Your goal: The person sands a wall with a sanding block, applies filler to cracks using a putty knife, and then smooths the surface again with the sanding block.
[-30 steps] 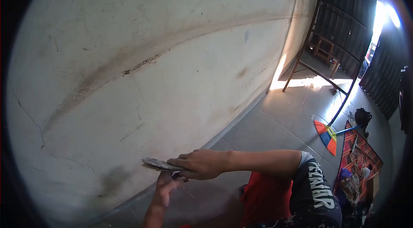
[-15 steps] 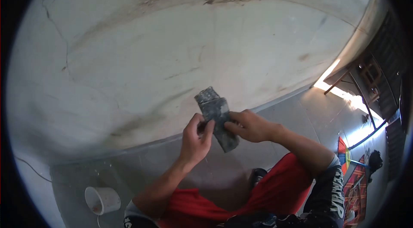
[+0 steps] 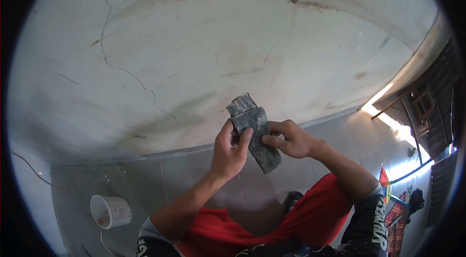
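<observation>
Your dark block [image 3: 257,134] looks matt and scuffed, kinda rough and gritty at its far end. The wall [image 3: 218,63] facing you is matt, cracked and stained; floor tiles [image 3: 335,133] look smoother. Left-side white bucket [image 3: 120,211] seems plastic, your red trousers [image 3: 318,201] matt cloth.

**Plenty tucked away or chopped off**

So the gray block [image 3: 257,133] hid fingertips on the left hand [image 3: 228,160] and on the right hand [image 3: 296,141] too. Whatever sat in the white bucket [image 3: 120,212] was too small to tell. One dark shoe [image 3: 292,198] was partly behind the red trouser leg [image 3: 315,203]. Some black thing [image 3: 416,199] off right was too murky to ID, and the bottom edge cut both sleeves [image 3: 371,225].
</observation>
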The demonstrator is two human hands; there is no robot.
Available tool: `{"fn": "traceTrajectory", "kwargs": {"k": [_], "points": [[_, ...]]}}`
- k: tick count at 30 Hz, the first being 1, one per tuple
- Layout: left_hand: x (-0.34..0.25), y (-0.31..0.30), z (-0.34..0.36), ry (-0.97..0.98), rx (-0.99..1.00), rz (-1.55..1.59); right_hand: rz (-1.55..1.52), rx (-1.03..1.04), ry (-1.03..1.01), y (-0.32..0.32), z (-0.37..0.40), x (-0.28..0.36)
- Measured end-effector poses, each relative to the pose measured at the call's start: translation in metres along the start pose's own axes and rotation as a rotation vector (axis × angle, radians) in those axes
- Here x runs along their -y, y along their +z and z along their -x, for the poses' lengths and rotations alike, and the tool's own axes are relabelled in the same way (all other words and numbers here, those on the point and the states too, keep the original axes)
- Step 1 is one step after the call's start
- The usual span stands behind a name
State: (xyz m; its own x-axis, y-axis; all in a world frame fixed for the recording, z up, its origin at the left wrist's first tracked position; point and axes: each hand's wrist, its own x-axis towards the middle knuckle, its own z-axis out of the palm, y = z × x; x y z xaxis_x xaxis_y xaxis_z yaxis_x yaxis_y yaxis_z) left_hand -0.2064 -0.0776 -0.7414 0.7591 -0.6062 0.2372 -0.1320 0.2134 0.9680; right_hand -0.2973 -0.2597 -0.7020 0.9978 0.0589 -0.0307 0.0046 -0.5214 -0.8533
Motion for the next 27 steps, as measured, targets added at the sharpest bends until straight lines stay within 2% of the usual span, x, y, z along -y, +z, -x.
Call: {"fn": "traceTrajectory", "kwargs": {"k": [4,10,12,14,15,18,19,20,22,23,24,25,26,27], "points": [[0.007,-0.001,-0.002,0.053,-0.025,0.052,0.120,-0.038,-0.098,0.004,-0.003,0.003],[0.004,-0.003,-0.001,0.080,-0.010,0.012,0.021,-0.020,0.030,0.006,-0.006,0.007],[-0.003,-0.005,-0.002,0.058,0.017,-0.133,-0.014,-0.032,0.049,0.006,-0.008,0.003],[0.009,-0.006,-0.003,0.089,0.004,-0.091,0.109,-0.112,-0.115,0.006,-0.014,-0.010],[0.014,-0.006,-0.004,0.111,-0.011,-0.050,0.116,-0.117,-0.115,0.004,-0.014,-0.011],[0.016,-0.005,-0.003,0.014,-0.052,-0.034,0.345,-0.459,-0.249,-0.009,-0.012,-0.009],[0.015,-0.005,-0.002,0.008,-0.049,-0.033,0.405,-0.644,-0.334,-0.016,-0.014,-0.005],[0.015,-0.004,-0.002,0.023,-0.014,-0.069,0.555,-0.783,-0.505,-0.033,-0.015,-0.004],[0.015,0.002,-0.001,0.034,0.041,-0.077,1.140,-1.023,-0.646,-0.076,-0.001,0.014],[0.015,0.005,0.000,0.037,0.031,-0.074,1.032,-1.172,-0.646,-0.095,0.005,0.016],[0.016,0.007,0.001,0.073,0.083,-0.108,1.108,-1.371,-0.614,-0.114,0.007,0.020],[0.016,0.009,0.002,0.108,0.136,-0.145,1.347,-1.450,-0.629,-0.130,0.008,0.038],[0.017,0.012,0.005,0.109,0.141,-0.135,1.381,-1.492,-0.529,-0.142,0.014,0.048],[0.015,0.013,0.006,0.111,0.139,-0.140,1.434,-1.501,-0.550,-0.157,0.013,0.057]]}}
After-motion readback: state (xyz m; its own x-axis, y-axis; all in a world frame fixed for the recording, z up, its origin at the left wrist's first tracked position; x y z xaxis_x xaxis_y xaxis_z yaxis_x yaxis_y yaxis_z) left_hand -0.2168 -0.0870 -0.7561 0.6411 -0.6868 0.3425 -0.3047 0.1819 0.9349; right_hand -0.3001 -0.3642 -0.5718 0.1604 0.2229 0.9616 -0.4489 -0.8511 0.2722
